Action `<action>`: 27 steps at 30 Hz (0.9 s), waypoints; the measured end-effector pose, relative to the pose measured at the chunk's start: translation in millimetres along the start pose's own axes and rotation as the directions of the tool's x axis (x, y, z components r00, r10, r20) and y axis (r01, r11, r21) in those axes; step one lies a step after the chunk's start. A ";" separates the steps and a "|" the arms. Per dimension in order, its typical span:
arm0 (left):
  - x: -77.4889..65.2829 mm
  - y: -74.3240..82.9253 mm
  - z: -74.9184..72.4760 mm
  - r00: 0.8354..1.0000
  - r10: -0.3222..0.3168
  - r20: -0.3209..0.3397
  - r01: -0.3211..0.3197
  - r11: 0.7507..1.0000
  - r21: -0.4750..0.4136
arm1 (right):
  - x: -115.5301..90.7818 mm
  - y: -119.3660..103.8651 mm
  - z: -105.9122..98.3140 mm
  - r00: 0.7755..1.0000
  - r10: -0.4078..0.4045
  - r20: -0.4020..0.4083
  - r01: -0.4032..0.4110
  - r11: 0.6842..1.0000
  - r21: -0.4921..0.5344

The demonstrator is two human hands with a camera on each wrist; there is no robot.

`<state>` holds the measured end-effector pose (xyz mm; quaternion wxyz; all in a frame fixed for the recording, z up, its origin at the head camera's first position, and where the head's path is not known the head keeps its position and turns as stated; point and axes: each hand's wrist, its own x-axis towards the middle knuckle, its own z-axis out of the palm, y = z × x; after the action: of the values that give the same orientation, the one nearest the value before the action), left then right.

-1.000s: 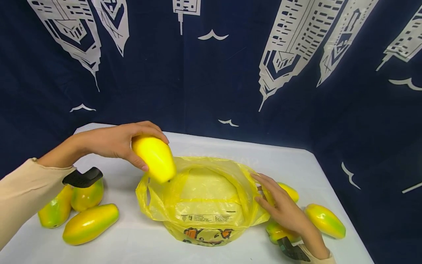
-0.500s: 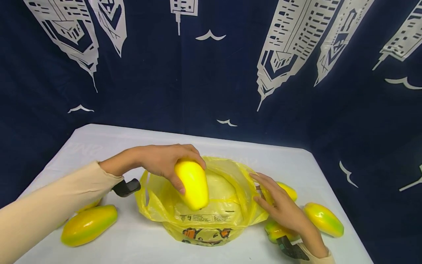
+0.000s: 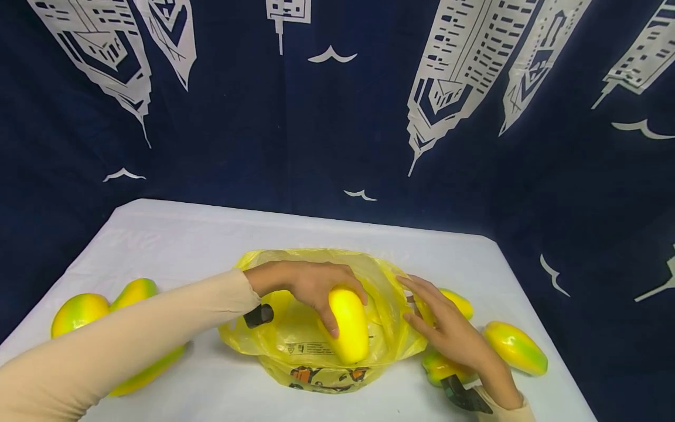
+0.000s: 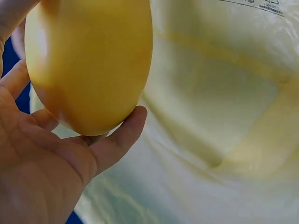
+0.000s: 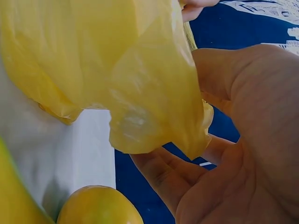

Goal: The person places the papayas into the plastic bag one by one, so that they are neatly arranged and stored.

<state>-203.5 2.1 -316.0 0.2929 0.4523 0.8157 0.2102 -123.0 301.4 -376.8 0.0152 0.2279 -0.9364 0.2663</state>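
Note:
My left hand (image 3: 321,290) grips a smooth yellow papaya (image 3: 349,328) above the mouth of a yellow plastic bag (image 3: 271,357). In the left wrist view, fingers and thumb wrap the rounded end of the papaya (image 4: 91,65), and the bag's creased inside (image 4: 224,112) spreads beyond it. My right hand (image 3: 448,322) touches the bag's right rim with fairly straight fingers, thumb apart. The right wrist view has the bag's handle (image 5: 145,102) hiding the tips of the right hand (image 5: 233,149).
Yellow-green papayas lie on the white-covered table (image 3: 205,228) to the left, one (image 3: 79,310) partly behind my sleeve (image 3: 153,340). More lie right, one papaya (image 3: 515,347) beside my right wrist and another papaya (image 3: 443,369) beneath it. A dark blue printed cloth (image 3: 337,135) hangs behind.
My left hand has carried the papaya rightward and down, from beyond the bag's left rim to over its mouth. The right hand stays at the right rim.

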 end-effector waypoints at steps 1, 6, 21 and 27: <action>4.9 -0.5 2.2 1.000 -0.005 0.007 0.005 1.000 0.006 | -0.3 0.2 -0.2 1.000 0.001 0.002 -0.001 1.000 0.004; 23.6 -2.7 7.6 1.000 -0.008 0.013 0.008 1.000 0.005 | -0.2 1.1 0.4 1.000 -0.019 0.006 0.019 1.000 0.019; 54.7 -9.3 33.5 0.999 0.034 -0.017 -0.033 0.999 0.023 | 0.1 -1.1 1.3 1.000 -0.007 0.012 0.007 1.000 0.014; 59.3 -9.5 39.4 0.999 0.014 -0.029 -0.013 0.999 0.031 | 1.1 -2.1 2.1 1.000 0.002 0.022 -0.002 1.000 0.018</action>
<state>-207.9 51.4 -368.0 0.2723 0.4591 0.8201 0.2063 -122.9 298.3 -377.4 0.0024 0.2300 -0.9343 0.2724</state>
